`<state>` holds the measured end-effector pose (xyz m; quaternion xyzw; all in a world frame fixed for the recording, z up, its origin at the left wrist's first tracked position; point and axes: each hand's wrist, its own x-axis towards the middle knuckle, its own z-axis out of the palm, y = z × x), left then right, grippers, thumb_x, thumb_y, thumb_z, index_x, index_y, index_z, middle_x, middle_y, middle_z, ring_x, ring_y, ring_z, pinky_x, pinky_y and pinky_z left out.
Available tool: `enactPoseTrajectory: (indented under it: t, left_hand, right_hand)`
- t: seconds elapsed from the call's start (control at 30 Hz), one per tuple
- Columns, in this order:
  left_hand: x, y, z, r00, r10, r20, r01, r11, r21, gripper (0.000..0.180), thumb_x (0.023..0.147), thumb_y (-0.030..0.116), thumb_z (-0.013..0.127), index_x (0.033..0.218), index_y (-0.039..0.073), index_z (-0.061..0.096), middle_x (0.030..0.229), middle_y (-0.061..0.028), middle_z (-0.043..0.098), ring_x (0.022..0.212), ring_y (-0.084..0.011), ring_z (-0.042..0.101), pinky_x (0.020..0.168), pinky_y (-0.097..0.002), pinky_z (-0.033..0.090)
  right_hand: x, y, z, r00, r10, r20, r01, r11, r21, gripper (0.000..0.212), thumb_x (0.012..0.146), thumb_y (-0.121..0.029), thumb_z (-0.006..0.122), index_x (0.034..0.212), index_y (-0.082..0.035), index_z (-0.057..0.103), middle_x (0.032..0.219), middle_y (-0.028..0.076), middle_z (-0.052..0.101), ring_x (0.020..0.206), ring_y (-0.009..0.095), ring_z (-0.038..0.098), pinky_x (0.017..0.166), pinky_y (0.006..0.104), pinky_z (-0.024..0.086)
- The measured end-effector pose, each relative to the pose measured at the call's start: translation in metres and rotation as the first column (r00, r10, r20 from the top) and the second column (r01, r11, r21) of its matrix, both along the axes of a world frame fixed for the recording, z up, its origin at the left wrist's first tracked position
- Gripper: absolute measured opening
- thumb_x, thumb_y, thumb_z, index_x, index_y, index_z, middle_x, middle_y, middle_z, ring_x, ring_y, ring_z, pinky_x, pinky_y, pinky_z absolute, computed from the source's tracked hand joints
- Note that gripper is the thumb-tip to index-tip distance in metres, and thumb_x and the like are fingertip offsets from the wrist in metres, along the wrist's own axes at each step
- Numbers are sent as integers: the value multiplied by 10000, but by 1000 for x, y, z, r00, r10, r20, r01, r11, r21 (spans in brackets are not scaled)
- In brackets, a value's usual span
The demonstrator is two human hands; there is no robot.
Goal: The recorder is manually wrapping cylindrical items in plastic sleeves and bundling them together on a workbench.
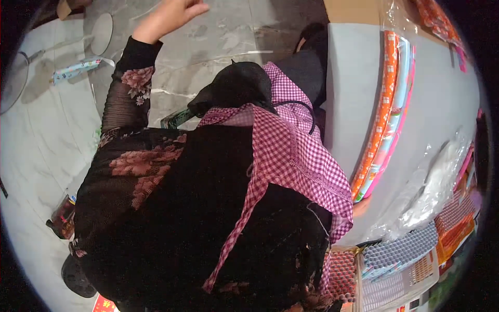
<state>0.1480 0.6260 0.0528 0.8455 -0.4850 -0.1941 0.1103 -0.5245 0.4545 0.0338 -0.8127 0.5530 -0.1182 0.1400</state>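
A: Start with the left hand (171, 20) — to be found where?

B: Up at the top edge, raised above grey marbled floor (218, 47), reaching out of a black sleeve (112, 109) patterned with pink flowers.

A: Spread or pressed together?

B: Can't tell. Shows a digit or two pointing right, with the rest cut off by the edge.

A: And the right hand (361, 207)?

B: Mostly hidden behind pink checked cloth (306, 161) — shows just a sliver of skin, so probably to be read as that hand. Can't tell whether spread, closed or pinching.

A: Next to what?

B: Just beside the lower end of a layered bundle (385, 106), long and coloured orange, light blue and pink. Lies along a white tabletop (442, 93), bending with the lens.

A: And farther off?

B: Look right for crumpled clear plastic (426, 203) around white material, then below for a grey studded bundle (400, 252) above a white basket (397, 291). At far left, see a light-blue patterned packet (77, 72).
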Motion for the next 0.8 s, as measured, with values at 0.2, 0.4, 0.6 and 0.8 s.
enactPoseTrajectory:
  t: [0.2,0.4,0.6,0.8]
  left_hand:
    - [-73,-76,71,999,17,27,-14,994,-109,298,901,259,662,822,-23,606,703,-179,580,650,-314,584,600,-406,454]
    - [-67,-46,21,996,-34,-88,34,999,-2,348,936,340,610,982,-5,631,825,-138,647,752,-233,608,692,-368,486]
    - [-109,77,-90,286,757,-587,-322,653,685,488,1002,397,526,1312,20,513,1235,-123,612,1042,-199,591,883,-347,503]
    - [-142,112,-89,9,449,-893,-268,862,430,578,1042,311,457,1500,4,285,1490,-122,412,1362,-200,386,1133,-326,297]
  right_hand:
    - [-6,-2,-10,979,-160,128,146,983,109,867,773,-355,801,1423,37,382,1310,267,491,1173,426,472,1003,507,367]
    - [-10,-3,-13,997,-69,46,70,997,-20,883,767,-376,804,1421,45,384,1315,271,496,1188,431,469,1005,500,371]
    - [-5,-4,-6,988,6,-155,-26,992,-126,895,738,-359,809,1411,57,390,1243,289,535,1087,459,520,947,513,409]
    - [-28,-15,-20,991,103,-83,-115,982,-151,901,706,-378,823,1376,60,410,1145,284,573,1005,467,565,884,517,454]
